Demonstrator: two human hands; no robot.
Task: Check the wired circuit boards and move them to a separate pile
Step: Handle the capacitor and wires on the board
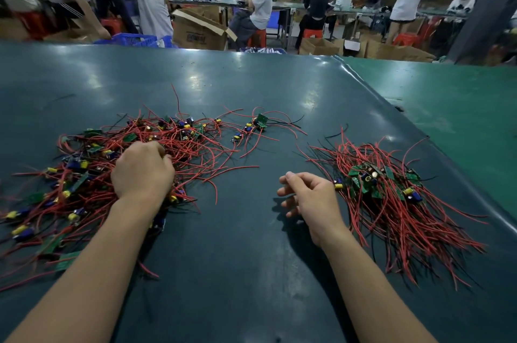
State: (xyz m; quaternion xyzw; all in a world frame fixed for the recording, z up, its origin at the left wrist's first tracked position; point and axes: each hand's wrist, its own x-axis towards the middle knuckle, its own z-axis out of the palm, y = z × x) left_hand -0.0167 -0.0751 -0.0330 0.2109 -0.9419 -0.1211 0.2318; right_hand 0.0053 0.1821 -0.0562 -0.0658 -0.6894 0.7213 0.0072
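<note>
My left hand [142, 169] rests in the unsorted pile [112, 163], fingers curled into red wires. My right hand [310, 197] hangs loosely curled, holding nothing, beside the sorted pile [391, 197].

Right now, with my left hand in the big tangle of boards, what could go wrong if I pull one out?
The left hand is buried in the unsorted pile, where red wires cross heavily, so lifting one board may drag neighbours along or strain a lead. Loose boards lie apart from both heaps and could be missed. The sorted pile fans its wires toward the table edge, where they might slide off.

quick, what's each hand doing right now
Left hand: fingers curled into the big wire pile, grip hidden.
Right hand: loosely curled, holding nothing.
</note>
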